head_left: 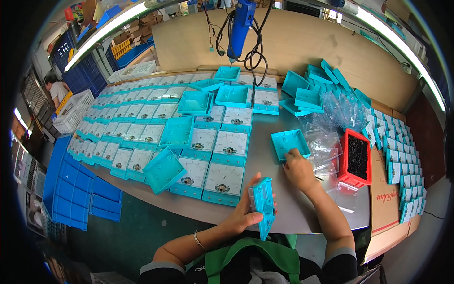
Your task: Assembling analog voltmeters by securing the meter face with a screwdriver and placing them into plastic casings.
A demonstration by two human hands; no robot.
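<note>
My left hand (246,210) grips a teal panel meter (264,208) tilted on its edge, its open teal back turned to the right. The fingers wrap its far side and the thumb lies on the near side. My right hand (301,171) has its fingers curled over the near edge of an empty teal plastic housing (289,142) on the table, thumb tucked outside the rim. Clear plastic covers (325,154) lie right beside that hand. Rows of panel meters with white dials (223,179) stand at the left, with loose teal housings (164,170) on top of some.
A red bin (345,175) of small black parts stands at the right. Behind it pile up more teal housings (309,99) and clear covers. Stacked meters (402,161) rest on a cardboard box (384,203). A blue electric screwdriver (241,28) hangs overhead. Blue crates (73,189) stand at the left.
</note>
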